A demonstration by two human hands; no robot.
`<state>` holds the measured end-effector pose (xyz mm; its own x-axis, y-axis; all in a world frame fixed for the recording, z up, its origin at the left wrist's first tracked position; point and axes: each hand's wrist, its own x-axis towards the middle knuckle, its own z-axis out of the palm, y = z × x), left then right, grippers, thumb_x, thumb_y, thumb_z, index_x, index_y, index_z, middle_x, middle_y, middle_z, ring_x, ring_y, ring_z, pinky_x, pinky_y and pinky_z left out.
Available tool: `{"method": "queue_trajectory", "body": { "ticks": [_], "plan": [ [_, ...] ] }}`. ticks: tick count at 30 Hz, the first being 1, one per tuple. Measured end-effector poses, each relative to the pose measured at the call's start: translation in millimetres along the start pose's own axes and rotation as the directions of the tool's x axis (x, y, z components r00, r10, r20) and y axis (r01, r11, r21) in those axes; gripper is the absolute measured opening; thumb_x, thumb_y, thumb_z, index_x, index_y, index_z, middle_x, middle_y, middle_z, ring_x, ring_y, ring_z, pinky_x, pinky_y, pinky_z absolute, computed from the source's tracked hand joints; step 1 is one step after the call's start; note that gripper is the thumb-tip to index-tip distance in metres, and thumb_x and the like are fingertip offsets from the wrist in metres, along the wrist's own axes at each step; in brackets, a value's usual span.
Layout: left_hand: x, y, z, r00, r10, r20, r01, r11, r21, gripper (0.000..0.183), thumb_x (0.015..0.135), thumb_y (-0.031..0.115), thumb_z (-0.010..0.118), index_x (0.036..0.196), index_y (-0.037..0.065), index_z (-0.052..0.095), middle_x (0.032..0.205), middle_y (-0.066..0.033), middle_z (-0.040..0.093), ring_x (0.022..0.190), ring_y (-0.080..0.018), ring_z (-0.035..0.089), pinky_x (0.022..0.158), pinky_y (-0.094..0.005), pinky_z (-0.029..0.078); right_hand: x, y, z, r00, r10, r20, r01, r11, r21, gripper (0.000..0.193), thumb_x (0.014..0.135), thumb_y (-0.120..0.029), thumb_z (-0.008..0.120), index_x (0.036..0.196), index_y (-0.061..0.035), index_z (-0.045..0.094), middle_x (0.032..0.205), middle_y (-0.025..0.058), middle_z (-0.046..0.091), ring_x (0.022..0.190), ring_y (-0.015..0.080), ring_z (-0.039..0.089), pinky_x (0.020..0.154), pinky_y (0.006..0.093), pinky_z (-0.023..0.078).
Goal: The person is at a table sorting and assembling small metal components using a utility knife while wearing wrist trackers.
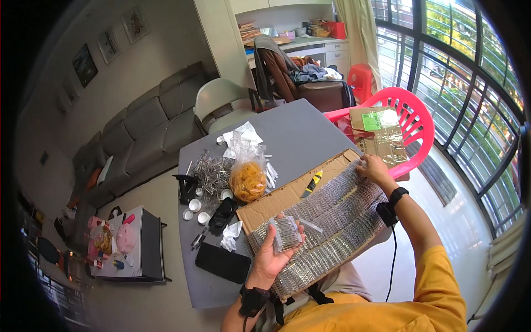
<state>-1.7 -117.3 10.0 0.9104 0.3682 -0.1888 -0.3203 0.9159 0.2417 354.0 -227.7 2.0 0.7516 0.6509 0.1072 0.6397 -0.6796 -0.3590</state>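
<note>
My left hand (pixel 270 262) holds a small bundle of thin silvery metal pieces (pixel 286 233) side by side, palm up, with fingers curled round it. The exact kind of these pieces is too small to tell. Under both hands a large cardboard sheet (pixel 265 206) lies over the table's near right edge, covered in long rows of similar silvery pieces (pixel 332 221). At the sheet's far right corner, my right hand (pixel 374 169) has its fingers pinched together at the end of the rows; what they grip is hidden. A narrow whitish strip (pixel 311 223) rests on the rows beside my left hand.
A yellow-and-black cutter (pixel 312 184) lies on the bare cardboard. Left of it are a bag of rubber bands (pixel 248 181), a heap of metal pieces (pixel 213 174), white caps (pixel 195 205) and a black phone (pixel 223 263). A pink chair (pixel 423 122) holding cardboard stands at right.
</note>
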Motion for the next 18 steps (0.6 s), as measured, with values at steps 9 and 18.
{"method": "queue_trajectory", "body": {
  "ticks": [9, 18],
  "plan": [
    [-10, 2, -1, 0.999, 0.046, 0.011, -0.047, 0.997, 0.061, 0.038, 0.080, 0.030, 0.060, 0.114, 0.016, 0.047, 0.114, -0.0156, 0.048, 0.109, -0.0306, 0.045, 0.093, -0.0455, 0.039, 4, 8, 5, 0.920, -0.212, -0.329, 0.225, 0.974, 0.000, 0.038, 0.068, -0.024, 0.069, 0.099, -0.0036, 0.059, 0.085, 0.0166, 0.060, 0.080, 0.0308, 0.059, 0.073, 0.0361, 0.046],
    [-14, -1, 10, 0.988, 0.147, 0.055, -0.155, 0.967, 0.200, 0.045, 0.079, 0.029, 0.063, 0.117, 0.016, 0.043, 0.111, -0.0121, 0.050, 0.107, -0.0292, 0.049, 0.092, -0.0422, 0.040, -79, -117, -39, 0.909, -0.367, 0.196, -0.129, 0.199, 0.971, 0.029, 0.081, -0.011, 0.059, 0.108, -0.0018, 0.053, 0.081, 0.0044, 0.059, 0.068, 0.0108, 0.057, 0.059, 0.0236, 0.048]
  ]
}}
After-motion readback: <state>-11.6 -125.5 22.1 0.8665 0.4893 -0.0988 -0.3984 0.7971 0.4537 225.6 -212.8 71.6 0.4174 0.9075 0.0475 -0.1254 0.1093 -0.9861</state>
